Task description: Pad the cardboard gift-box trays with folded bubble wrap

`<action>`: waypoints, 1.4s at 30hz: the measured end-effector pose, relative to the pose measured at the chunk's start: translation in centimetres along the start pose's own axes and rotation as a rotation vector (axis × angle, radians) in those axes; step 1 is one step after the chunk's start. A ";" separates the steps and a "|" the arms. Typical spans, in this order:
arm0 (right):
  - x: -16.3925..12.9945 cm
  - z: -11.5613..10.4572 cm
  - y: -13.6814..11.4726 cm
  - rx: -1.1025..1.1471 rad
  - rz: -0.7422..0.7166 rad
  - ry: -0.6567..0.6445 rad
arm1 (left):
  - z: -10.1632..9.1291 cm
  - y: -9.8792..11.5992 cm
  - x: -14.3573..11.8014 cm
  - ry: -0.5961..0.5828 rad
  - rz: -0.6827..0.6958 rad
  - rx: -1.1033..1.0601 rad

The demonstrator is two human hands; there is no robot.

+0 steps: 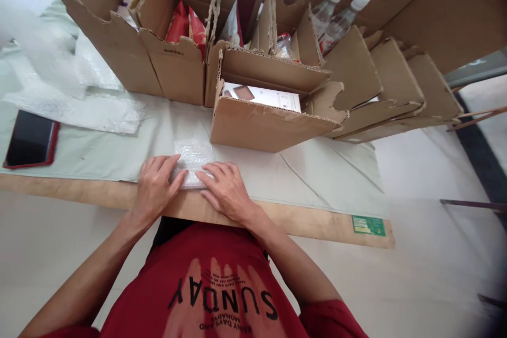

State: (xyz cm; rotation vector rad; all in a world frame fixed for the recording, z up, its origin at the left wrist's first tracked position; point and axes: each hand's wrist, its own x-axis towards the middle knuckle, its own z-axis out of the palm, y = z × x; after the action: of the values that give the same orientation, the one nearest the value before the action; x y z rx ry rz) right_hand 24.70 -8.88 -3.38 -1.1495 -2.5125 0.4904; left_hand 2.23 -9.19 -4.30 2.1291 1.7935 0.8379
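In the head view, I'd worry most about the small bubble-wrapped packet, because it lies right at the front of the table, its near end by the bare wooden edge; a tug toward the body could send it over. The wrap looks slick and springy, so a fold might pop up if either hand lets off, and the thin cloth could ruck underneath if pushed. Both forearms reach forward from the red shirt, wrists low by the table edge, hands angled in toward each other. The left hand has its fingers bent, thumb and index against the packet's left side. The right hand lies flatter, fingers slightly parted, tips at the packet's right side. Neither is spread wide; whether they pinch the wrap or merely press it, I can't tell.
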 end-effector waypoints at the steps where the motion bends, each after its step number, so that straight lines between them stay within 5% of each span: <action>1: 0.5 0.3 0.3 0.019 0.024 -0.002 | -0.2 0.1 -0.2 0.039 -0.043 -0.027; 4: 1.6 0.7 1.0 0.153 0.168 0.055 | -1.3 1.2 -2.2 0.087 -0.285 -0.277; 8: 0.9 -0.4 0.0 0.377 0.292 0.089 | -1.9 3.3 -4.6 -0.067 -0.727 -0.952; 13: -1.4 -1.4 -2.2 0.545 0.303 0.123 | -0.3 5.3 -3.3 -0.205 -0.847 -1.408; 16: -2.5 -1.3 -2.1 0.576 0.421 0.288 | 0.1 6.1 -2.4 -0.137 -0.882 -1.434; 21: -3.8 -0.9 -2.1 1.164 0.553 0.159 | 0.3 6.8 -2.7 -0.152 -0.857 -1.405; 24: -4.5 -1.1 -2.3 1.161 0.618 0.246 | 0.5 6.0 -3.1 -0.194 -0.844 -1.368; 30: -6.3 -3.3 -1.2 1.192 0.620 0.124 | 1.2 4.8 -2.7 -0.377 -0.753 -1.095; 33: -7.1 -6.2 -1.3 1.063 0.553 0.131 | 1.8 5.6 -2.3 -0.365 -0.688 -1.099; 36: -7.4 -11.8 -1.1 0.810 0.453 0.144 | 2.2 6.0 -1.5 -0.372 -0.587 -1.193; 42: -5.1 -24.8 4.3 0.489 0.326 0.608 | 3.3 4.5 0.1 -0.218 -0.436 -1.070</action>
State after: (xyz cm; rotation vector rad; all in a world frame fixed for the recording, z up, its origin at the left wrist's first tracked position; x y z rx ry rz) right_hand 41.41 -6.03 15.86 -1.2658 -1.5875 0.6674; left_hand 7.81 -9.52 -4.63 1.0482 1.1724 1.0462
